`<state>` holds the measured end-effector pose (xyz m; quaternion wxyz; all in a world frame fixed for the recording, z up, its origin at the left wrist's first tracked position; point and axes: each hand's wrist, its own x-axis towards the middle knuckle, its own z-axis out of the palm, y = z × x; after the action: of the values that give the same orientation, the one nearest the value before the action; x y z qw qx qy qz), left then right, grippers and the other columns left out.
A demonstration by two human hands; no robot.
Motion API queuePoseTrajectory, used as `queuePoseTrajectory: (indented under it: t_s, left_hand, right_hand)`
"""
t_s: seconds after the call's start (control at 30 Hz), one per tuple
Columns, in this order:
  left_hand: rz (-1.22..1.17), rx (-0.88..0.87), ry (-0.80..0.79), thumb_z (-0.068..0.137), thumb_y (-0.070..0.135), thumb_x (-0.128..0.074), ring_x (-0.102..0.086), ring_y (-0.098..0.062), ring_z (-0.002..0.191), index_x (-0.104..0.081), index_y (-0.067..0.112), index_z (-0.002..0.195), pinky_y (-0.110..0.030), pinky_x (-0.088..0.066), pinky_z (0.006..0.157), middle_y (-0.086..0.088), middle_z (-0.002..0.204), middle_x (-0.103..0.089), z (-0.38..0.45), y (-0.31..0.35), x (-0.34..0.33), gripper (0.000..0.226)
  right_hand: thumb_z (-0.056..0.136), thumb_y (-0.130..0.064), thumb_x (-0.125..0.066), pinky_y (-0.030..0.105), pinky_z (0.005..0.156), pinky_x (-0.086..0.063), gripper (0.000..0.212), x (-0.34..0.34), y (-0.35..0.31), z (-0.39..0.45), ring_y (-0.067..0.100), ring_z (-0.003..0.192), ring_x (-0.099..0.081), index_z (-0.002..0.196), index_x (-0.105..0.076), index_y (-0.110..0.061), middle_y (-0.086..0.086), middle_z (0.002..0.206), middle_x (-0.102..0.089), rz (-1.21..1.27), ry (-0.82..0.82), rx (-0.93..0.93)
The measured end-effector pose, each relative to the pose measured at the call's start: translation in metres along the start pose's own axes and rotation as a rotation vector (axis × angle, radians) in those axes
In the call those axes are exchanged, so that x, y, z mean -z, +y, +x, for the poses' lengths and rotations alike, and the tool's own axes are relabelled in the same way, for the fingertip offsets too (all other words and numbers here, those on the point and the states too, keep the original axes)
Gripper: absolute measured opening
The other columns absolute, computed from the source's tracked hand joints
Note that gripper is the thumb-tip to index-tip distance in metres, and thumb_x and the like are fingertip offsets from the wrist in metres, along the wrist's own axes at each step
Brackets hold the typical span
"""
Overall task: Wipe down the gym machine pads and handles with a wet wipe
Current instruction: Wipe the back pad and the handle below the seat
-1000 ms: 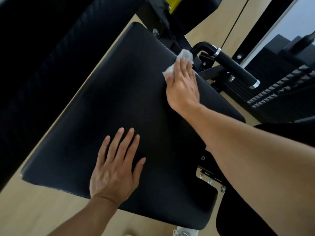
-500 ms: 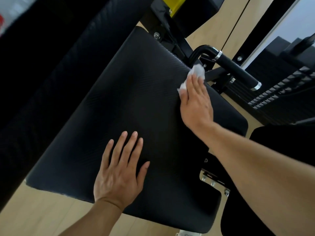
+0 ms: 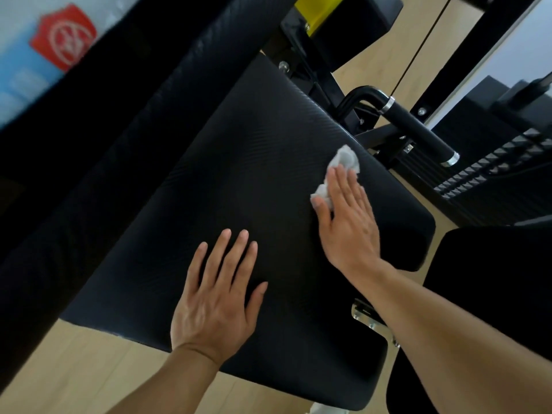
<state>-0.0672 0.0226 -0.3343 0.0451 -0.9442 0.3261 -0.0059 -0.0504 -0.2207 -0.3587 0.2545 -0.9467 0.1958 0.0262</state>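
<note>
A large black textured seat pad (image 3: 239, 186) fills the middle of the view. My right hand (image 3: 348, 216) lies flat on the pad's right side, its straight fingers pressing a crumpled white wet wipe (image 3: 343, 161) against the surface; part of the wipe is hidden under the fingers. My left hand (image 3: 218, 297) rests palm down on the pad's near part, fingers spread and straight, holding nothing. A black handle (image 3: 418, 130) with chrome rings juts out just beyond the pad's right edge.
A second long black pad (image 3: 98, 121) runs along the left. A yellow-and-black frame part (image 3: 310, 13) stands at the top. Weight-stack plates (image 3: 501, 165) sit at the right, another dark pad (image 3: 490, 294) at lower right. Wooden floor (image 3: 74, 369) lies below.
My right hand has slid the wipe down the pad's right edge, toward me. My left hand stays flat in the same spot on the pad.
</note>
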Motion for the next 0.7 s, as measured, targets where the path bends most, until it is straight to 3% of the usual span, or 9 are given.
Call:
queuePoseTrajectory:
  t_s: [0.13,0.23,0.37,0.43,0.5,0.57,0.7]
  left_hand:
    - [0.01,-0.01,-0.007,0.102,0.048,-0.036,-0.023,-0.029,0.153,-0.044,0.009,0.15,-0.054,-0.021,0.123,-0.01,0.161,-0.036,0.0,0.0,0.0,0.062]
    - [0.026,-0.001,-0.007,0.103,0.048,-0.036,-0.022,-0.029,0.154,-0.044,0.01,0.151,-0.053,-0.02,0.124,-0.009,0.161,-0.036,0.0,0.0,0.0,0.061]
    - [0.013,0.003,-0.012,0.102,0.047,-0.037,-0.022,-0.028,0.154,-0.045,0.01,0.15,-0.052,-0.019,0.124,-0.008,0.161,-0.036,0.0,0.0,0.001,0.061]
    - [0.01,0.0,-0.018,0.102,0.047,-0.037,-0.022,-0.029,0.154,-0.045,0.01,0.15,-0.053,-0.019,0.124,-0.009,0.161,-0.036,0.0,0.0,0.001,0.061]
    - [0.007,-0.003,-0.021,0.102,0.047,-0.036,-0.022,-0.029,0.154,-0.044,0.01,0.15,-0.054,-0.02,0.124,-0.009,0.161,-0.035,-0.001,0.0,0.001,0.062]
    - [0.008,-0.009,-0.022,0.102,0.047,-0.035,-0.022,-0.029,0.154,-0.044,0.01,0.15,-0.054,-0.021,0.123,-0.009,0.161,-0.035,0.0,0.0,0.001,0.062]
    - [0.002,-0.004,-0.019,0.103,0.047,-0.036,-0.022,-0.029,0.154,-0.044,0.011,0.15,-0.054,-0.021,0.123,-0.008,0.161,-0.036,0.0,0.0,0.0,0.061]
  right_hand:
    - [0.109,-0.052,-0.019,0.031,0.126,0.01,0.067,0.013,-0.011,0.046,0.009,0.154,0.017,0.163,0.005,-0.022,-0.005,0.171,0.011,0.115,0.034,-0.145]
    - [0.109,-0.048,-0.019,0.04,0.128,0.007,0.067,0.021,-0.045,0.099,0.018,0.156,0.016,0.163,0.008,-0.019,0.0,0.171,0.011,0.138,0.019,-0.124]
    - [0.11,-0.046,-0.024,0.037,0.128,0.004,0.062,0.01,-0.074,0.09,0.018,0.157,0.006,0.164,-0.008,-0.02,0.0,0.171,-0.005,0.086,0.013,0.209]
    - [0.111,-0.044,-0.029,0.035,0.129,-0.001,0.058,0.005,-0.063,0.056,0.015,0.158,-0.001,0.163,-0.018,-0.019,0.0,0.17,-0.014,0.018,-0.01,0.421]
    - [0.111,-0.043,-0.029,0.036,0.129,-0.006,0.056,0.007,-0.039,0.039,0.012,0.157,-0.004,0.162,-0.02,-0.021,-0.002,0.169,-0.017,-0.074,-0.052,0.52]
    - [0.111,-0.046,-0.026,0.037,0.129,-0.006,0.057,0.017,-0.02,0.052,0.012,0.157,-0.004,0.163,-0.019,-0.023,-0.003,0.169,-0.017,-0.1,-0.029,0.435]
    - [0.111,-0.042,-0.022,0.039,0.129,0.002,0.06,0.034,-0.034,0.111,0.017,0.158,0.005,0.164,-0.006,-0.019,-0.001,0.172,-0.001,0.082,-0.017,0.003]
